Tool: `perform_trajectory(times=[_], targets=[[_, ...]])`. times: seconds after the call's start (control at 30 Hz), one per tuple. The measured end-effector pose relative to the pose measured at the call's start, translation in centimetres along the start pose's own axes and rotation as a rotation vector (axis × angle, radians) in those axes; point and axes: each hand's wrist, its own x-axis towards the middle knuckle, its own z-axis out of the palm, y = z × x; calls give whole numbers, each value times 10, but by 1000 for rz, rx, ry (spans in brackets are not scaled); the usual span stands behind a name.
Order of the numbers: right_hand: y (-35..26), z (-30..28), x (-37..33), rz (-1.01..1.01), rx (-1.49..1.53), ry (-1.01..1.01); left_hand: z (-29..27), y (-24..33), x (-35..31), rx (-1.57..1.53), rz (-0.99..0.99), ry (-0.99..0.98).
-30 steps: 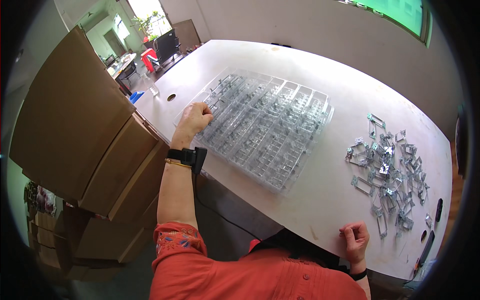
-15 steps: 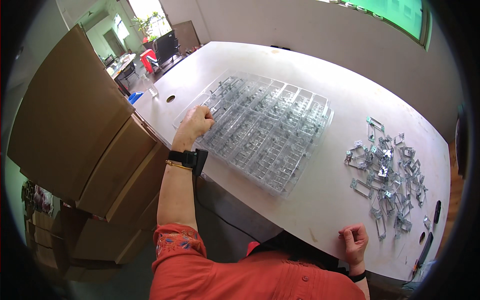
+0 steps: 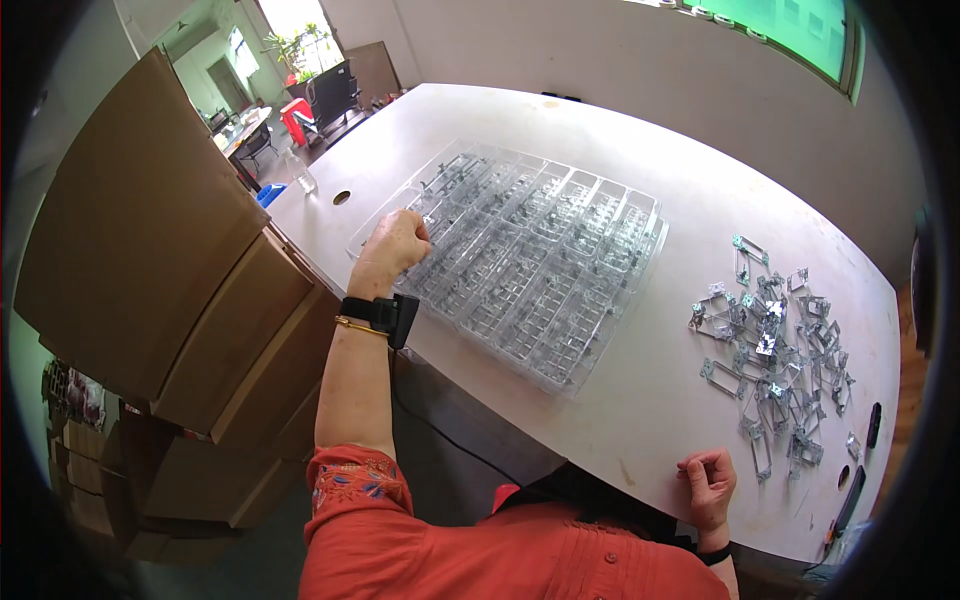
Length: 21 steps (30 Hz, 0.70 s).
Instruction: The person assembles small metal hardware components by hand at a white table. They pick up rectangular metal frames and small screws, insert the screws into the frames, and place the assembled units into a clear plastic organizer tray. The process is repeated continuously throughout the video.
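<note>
Clear compartmented tray (image 3: pixel 522 362) lay ahead at twelve o'clock, left hand (image 3: pixel 396 243) curled at its nine-o'clock side, right hand (image 3: pixel 710 487) loosely curled, any hold hidden in both; silvery parts (image 3: pixel 541 290) filled its rows.

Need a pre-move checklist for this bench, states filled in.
1. Left hand at the clear compartment tray: ok, over its left side.
2. Left grip on a part: cannot tell, fingertips hidden.
3. Right hand apart from the loose metal pieces: ok, near the table edge.
4. Loose metal pieces laid out singly: not ok, heaped and overlapping.
5. Black cable apart from the tray: ok.
</note>
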Motion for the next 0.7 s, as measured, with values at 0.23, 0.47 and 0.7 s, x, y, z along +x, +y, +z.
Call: perform_trajectory(times=[0.23, 0.47, 0.7], targets=[[-5, 1, -1, 2, -26, 5, -1, 15, -7, -57, -108, -4], [-4, 1, -1, -4, -23, 0, 7, 17, -9, 67, -116, 101], [-4, 1, -1, -1, -27, 0, 7, 15, -11, 87, -133, 80]])
